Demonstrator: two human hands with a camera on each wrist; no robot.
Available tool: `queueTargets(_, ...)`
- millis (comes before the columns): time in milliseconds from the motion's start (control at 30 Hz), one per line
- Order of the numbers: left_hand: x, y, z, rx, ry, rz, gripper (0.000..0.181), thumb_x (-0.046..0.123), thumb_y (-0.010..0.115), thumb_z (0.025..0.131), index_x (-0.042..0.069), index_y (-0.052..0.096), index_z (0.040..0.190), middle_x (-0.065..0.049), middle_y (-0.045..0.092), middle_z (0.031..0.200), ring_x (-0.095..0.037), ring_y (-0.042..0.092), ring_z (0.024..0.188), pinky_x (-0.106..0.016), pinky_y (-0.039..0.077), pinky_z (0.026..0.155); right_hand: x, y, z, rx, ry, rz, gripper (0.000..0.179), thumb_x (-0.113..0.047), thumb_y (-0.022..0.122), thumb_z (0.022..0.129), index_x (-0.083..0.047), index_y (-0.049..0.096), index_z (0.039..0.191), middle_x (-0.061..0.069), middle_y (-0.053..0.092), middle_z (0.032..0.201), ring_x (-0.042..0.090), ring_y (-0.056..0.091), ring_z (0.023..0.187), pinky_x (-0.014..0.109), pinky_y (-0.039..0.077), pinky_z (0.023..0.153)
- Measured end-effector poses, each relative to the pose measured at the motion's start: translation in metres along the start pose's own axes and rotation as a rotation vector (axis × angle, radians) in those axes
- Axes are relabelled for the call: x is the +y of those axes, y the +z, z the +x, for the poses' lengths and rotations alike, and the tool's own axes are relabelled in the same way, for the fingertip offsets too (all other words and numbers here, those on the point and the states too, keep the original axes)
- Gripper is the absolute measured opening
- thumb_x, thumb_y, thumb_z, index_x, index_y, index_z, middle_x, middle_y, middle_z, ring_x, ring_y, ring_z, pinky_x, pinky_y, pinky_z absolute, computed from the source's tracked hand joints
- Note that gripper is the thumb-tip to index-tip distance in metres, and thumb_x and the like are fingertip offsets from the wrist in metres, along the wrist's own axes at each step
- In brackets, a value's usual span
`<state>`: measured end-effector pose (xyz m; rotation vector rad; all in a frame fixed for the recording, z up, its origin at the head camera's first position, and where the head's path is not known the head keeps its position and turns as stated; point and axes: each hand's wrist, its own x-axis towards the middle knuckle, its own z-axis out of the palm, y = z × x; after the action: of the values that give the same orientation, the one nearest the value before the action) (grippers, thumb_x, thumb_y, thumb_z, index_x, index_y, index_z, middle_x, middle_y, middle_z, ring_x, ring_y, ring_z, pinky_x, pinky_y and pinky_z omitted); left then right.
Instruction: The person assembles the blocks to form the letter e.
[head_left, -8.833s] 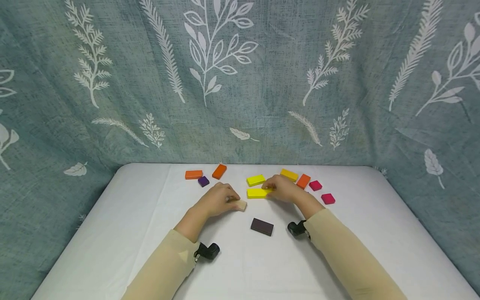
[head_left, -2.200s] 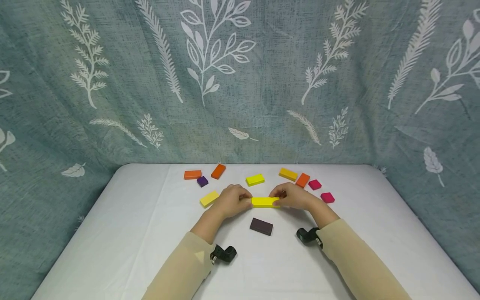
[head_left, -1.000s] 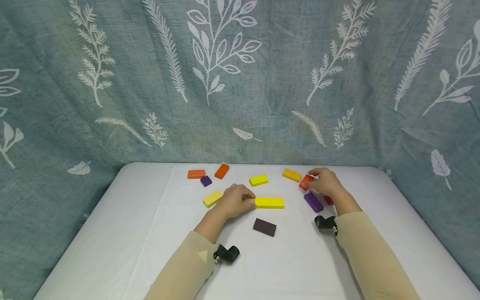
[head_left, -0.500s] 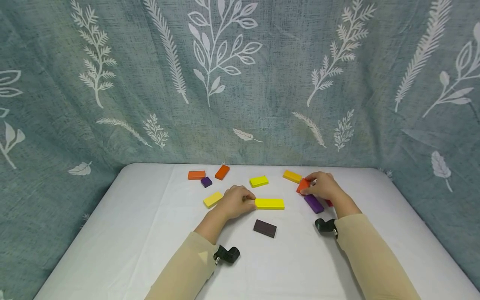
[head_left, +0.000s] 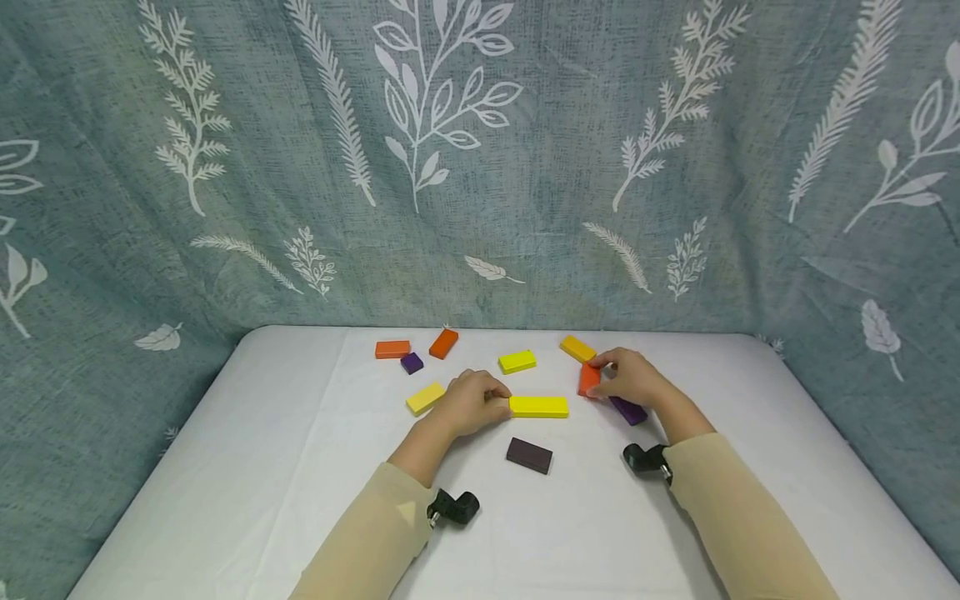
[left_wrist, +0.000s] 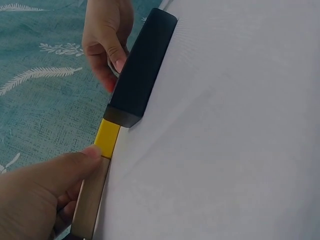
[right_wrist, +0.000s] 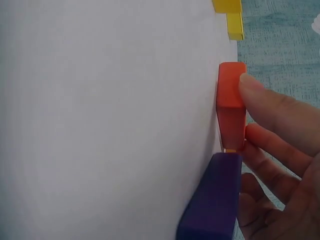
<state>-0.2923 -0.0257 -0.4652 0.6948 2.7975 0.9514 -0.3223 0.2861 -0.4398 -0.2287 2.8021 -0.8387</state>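
Observation:
My left hand pinches a tan wooden block, which the head view hides behind the fingers. The tan block's end meets the end of a long yellow block, and my thumb lies by the joint in the left wrist view. My right hand pinches an orange block between thumb and fingers at the table's right side. Partly under that hand lies a purple block. An amber block lies just behind the orange one; whether they touch I cannot tell.
On the white table, a dark brown block lies in front of the yellow one. Behind are a lime-yellow block, two orange blocks, one being, and a small purple block. A pale yellow block lies left of my left hand.
My right hand let go of the long yellow block, took hold of the orange block and slid it left and nearer. The amber block turned slightly. My left hand has stayed in place since then.

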Motion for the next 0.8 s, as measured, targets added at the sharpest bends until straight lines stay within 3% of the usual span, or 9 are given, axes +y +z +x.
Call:
queueTargets(167,-0.001,0.000,0.000,0.002,0.001,0.003,0.025,0.031,0.077,0.090,0.020,0.077,0.112,0.010,0.066,0.099,-0.014,0.053,0.100,-0.038,0.039,0.095,-0.004,0.004,0.003,-0.036,-0.040,0.001,0.059,-0.027,0.083,0.084,-0.006,0.063,0.135,0.024,0.051,0.140,0.045,0.048,0.127,0.060,0.038,0.105)
queueTargets(333,0.000,0.000,0.000,0.000,0.004,-0.006,0.024,0.030,0.077,0.090,0.020,0.078,0.111,0.010,0.067,0.097,-0.014,0.054,0.097,-0.037,0.040,0.093,-0.006,0.006,0.004,-0.060,-0.025,-0.021,0.060,-0.030,0.082,0.084,-0.012,0.062,0.137,0.023,0.048,0.145,0.043,0.047,0.130,0.066,0.030,0.107)
queueTargets(567,0.002,-0.002,-0.001,-0.007,0.007,-0.007,0.024,0.028,0.076,0.091,0.019,0.077,0.113,0.009,0.067,0.100,-0.015,0.055,0.099,-0.037,0.040,0.095,-0.011,0.006,0.003,-0.046,-0.015,0.018,0.058,-0.027,0.078,0.088,-0.004,0.059,0.138,0.022,0.054,0.137,0.039,0.051,0.123,0.055,0.043,0.102)
queueTargets(800,0.001,-0.001,-0.002,0.009,0.012,0.007,0.025,0.030,0.075,0.091,0.020,0.077,0.113,0.007,0.067,0.103,-0.015,0.055,0.099,-0.037,0.041,0.093,-0.014,0.009,0.005,-0.070,-0.071,0.050,0.048,-0.017,0.075,0.090,-0.004,0.063,0.134,0.021,0.056,0.134,0.038,0.052,0.119,0.051,0.046,0.099)
